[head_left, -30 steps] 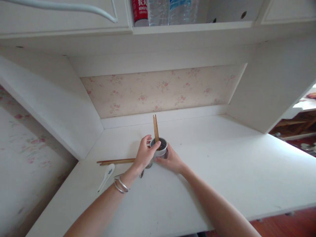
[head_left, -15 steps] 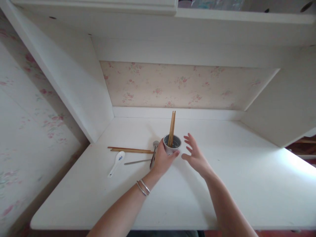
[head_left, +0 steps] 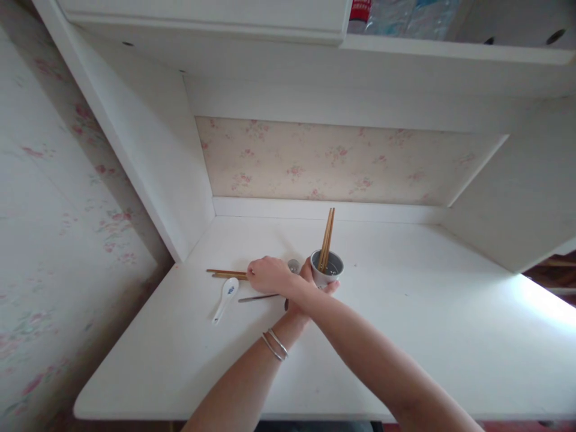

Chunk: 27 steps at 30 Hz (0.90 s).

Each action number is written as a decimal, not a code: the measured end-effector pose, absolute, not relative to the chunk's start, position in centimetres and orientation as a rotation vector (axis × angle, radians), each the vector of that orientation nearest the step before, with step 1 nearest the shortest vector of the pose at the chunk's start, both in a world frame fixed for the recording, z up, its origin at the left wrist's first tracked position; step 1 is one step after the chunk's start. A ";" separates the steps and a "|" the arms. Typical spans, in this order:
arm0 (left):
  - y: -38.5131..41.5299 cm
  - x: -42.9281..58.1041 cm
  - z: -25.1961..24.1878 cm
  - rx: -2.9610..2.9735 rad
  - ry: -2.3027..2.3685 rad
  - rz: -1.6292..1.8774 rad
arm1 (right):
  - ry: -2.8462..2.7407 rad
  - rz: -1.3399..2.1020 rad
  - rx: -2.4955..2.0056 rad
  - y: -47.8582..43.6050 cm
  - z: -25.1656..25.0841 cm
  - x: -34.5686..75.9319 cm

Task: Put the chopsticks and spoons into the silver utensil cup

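My left hand (head_left: 307,277) is wrapped round a grey-white cup (head_left: 326,277), gripping it from the left and front. Several wooden chopsticks (head_left: 327,239) stand in the cup, leaning slightly right. My right hand (head_left: 271,275) crosses over my left forearm, its fingers curled closed on loose wooden chopsticks (head_left: 227,273) lying on the table; it covers their right ends. Just below lies a white soup spoon (head_left: 229,289) with a blue mark. A thin metal utensil (head_left: 256,297) and a round-ended metal utensil (head_left: 293,264) are partly hidden by my hands.
The white table (head_left: 405,336) runs back to a low ledge (head_left: 378,210) under floral wallpaper. White side panels (head_left: 135,138) stand left and right. Overhead, a shelf (head_left: 405,49) holds clear plastic bottles (head_left: 405,18).
My right hand has swung left from beside the cup, across my left arm, and closed at the loose chopsticks. My left hand keeps hold of the cup. The view has shifted a little.
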State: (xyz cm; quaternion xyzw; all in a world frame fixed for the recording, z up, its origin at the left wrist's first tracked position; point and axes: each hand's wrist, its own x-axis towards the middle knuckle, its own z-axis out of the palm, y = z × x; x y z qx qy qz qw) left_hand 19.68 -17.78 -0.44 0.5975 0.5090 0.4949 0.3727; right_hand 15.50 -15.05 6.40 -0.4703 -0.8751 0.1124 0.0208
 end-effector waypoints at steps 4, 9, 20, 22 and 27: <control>-18.0 19.4 -0.3 1.644 1.325 1.258 | -2.732 0.398 -1.518 -13.4 4.2 12.9; -18.3 19.2 0.1 1.642 1.264 1.258 | -2.626 0.429 -1.570 -13.0 2.7 12.1; -18.2 19.6 0.0 1.629 1.219 1.316 | -2.250 0.604 -1.530 -13.3 4.4 13.3; -18.1 19.5 0.0 1.600 1.177 1.317 | -2.101 0.802 -1.360 -13.7 5.3 14.0; -18.5 19.4 0.2 1.614 1.053 1.326 | -1.382 1.251 -0.815 -14.9 8.7 18.0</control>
